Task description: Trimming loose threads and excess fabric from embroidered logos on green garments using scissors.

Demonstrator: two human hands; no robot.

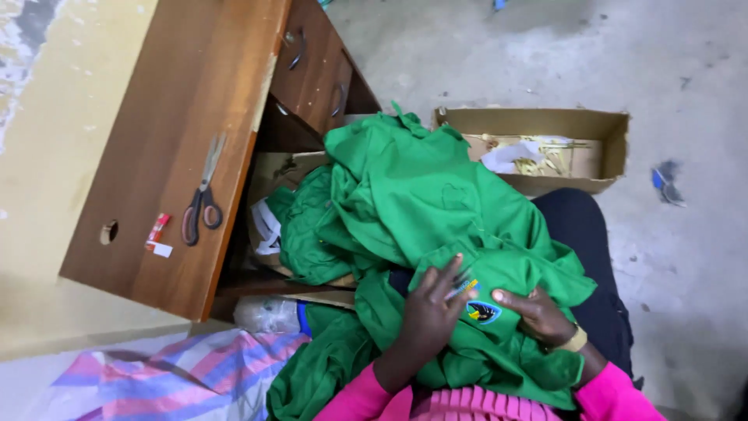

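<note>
On my lap, at 6 o'clock: the green garment (436, 210) lay bunched, spilling toward 9 o'clock over the edge of the desk (167, 117).

Left hand (428, 312): fingers spread, flat on the cloth; a slim pale tool (460, 289) was pinched between fingertips, its tip at the patch. I could not tell what kind of tool it was.

Right hand (538, 316): pressed on the cloth, thumb touching the patch's right edge; whether it pinched anything I could not tell.

Embroidered patch (483, 312): small, shield-shaped, dark blue with yellow, between both hands.

Risk 1: the tool tip could nick the green cloth, in my judgement, if the cloth slackened under my right thumb.

Risk 2: the loose heap could slide off my lap toward 9 o'clock, its weight hanging that way.

Cardboard box (604, 136), 1 o'clock: open, brown, shallow, holding white paper and pale yellow scraps (538, 160).

Small tube (158, 228), 9 o'clock on the desk: red, with a white label (160, 249) just beside it.

Scissors (201, 204), 10 o'clock: dark handles, lying on the desk, well apart from my hands.

Striped bag (179, 378), 7 o'clock: pink, blue and white.
</note>
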